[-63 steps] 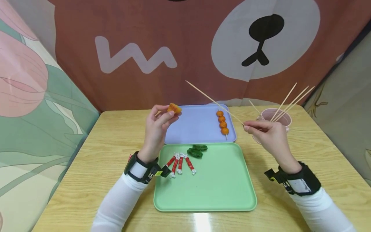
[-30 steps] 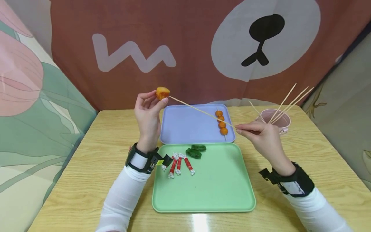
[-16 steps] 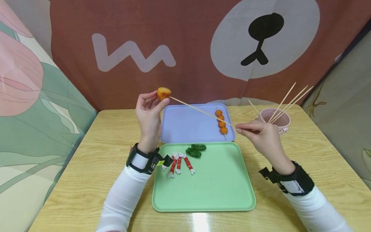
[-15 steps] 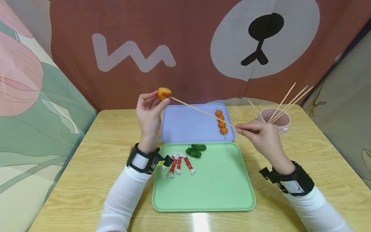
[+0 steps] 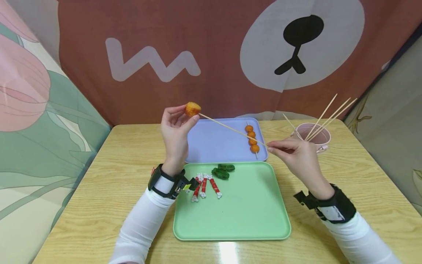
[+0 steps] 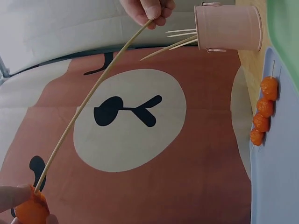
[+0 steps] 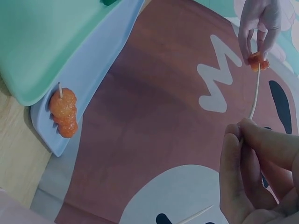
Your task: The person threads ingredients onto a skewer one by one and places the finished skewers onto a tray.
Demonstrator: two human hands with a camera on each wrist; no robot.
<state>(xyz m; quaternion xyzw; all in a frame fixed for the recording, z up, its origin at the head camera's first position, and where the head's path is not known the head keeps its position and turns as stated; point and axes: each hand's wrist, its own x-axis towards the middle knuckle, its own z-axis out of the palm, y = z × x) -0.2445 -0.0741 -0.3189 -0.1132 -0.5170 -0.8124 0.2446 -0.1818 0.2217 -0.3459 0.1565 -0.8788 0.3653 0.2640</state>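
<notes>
My left hand (image 5: 176,137) pinches an orange-yellow food chunk (image 5: 193,109) between thumb and fingers, raised above the blue tray's left side. A thin bamboo skewer (image 5: 227,127) runs from that chunk to my right hand (image 5: 298,157), which pinches its other end between thumb and forefinger. In the left wrist view, the skewer's tip meets the side of the orange chunk (image 6: 32,209) beside the thumb. The right wrist view shows the skewer (image 7: 255,93) bowed slightly between both hands. How deep the tip sits is hidden.
A blue tray (image 5: 217,146) holds a skewer of orange balls (image 5: 252,141). Nearer lies a green tray (image 5: 237,212) with several red-and-white sticks (image 5: 203,187) and dark green pieces (image 5: 221,173). Behind my right hand, a pink bucket (image 5: 324,137) holds several bare skewers (image 5: 324,113).
Two seconds ago the skewer's tip stood apart from the chunk; now they meet. Over the last half second my left hand has shifted right and slightly down, while the right hand stayed nearly still.
</notes>
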